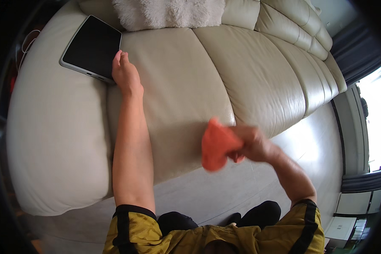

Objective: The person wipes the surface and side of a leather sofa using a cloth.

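Note:
A flat device with a black screen and silver edge [93, 49] rests tilted on the sofa's left armrest, with port openings along its near side. My left hand [127, 74] holds its right edge; part of the grip is hidden behind the hand. Over the front of the seat, my right hand [252, 143] grips a crumpled orange cloth [217, 146]. Both this hand and the cloth are blurred. The cloth hangs to the left of the fingers, apart from the device.
The cream leather sofa [181, 76] curves away to the right. A fluffy white cushion [170, 14] leans on its backrest. A white cable [27, 44] hangs beyond the armrest. Grey floor [190, 197] lies below, with dark curtains [355, 50] by a bright window at right.

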Demonstrator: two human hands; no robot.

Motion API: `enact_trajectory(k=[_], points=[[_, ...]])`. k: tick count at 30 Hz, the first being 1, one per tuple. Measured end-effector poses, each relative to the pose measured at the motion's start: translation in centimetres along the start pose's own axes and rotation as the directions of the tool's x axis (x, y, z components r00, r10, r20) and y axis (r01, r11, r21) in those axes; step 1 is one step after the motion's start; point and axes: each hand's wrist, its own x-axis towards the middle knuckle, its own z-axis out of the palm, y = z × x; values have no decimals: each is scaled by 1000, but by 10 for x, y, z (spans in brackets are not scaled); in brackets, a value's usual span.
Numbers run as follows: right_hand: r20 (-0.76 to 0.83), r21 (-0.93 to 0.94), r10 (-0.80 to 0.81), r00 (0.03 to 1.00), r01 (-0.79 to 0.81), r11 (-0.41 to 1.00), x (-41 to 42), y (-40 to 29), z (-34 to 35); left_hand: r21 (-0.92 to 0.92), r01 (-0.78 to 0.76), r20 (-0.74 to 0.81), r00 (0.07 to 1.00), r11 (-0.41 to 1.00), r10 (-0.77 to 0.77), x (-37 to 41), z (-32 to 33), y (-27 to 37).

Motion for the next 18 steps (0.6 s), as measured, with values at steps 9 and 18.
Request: enact_trajectory(k=[9, 18], points=[[-349, 183, -78, 934, 150, 972, 243, -6, -61, -167, -52, -76, 996, 984, 40, 11, -3, -13], [-255, -652, -79, 964, -110, 750, 398, -8, 18, -98, -213, -72, 976, 972, 206, 11, -1, -24]])
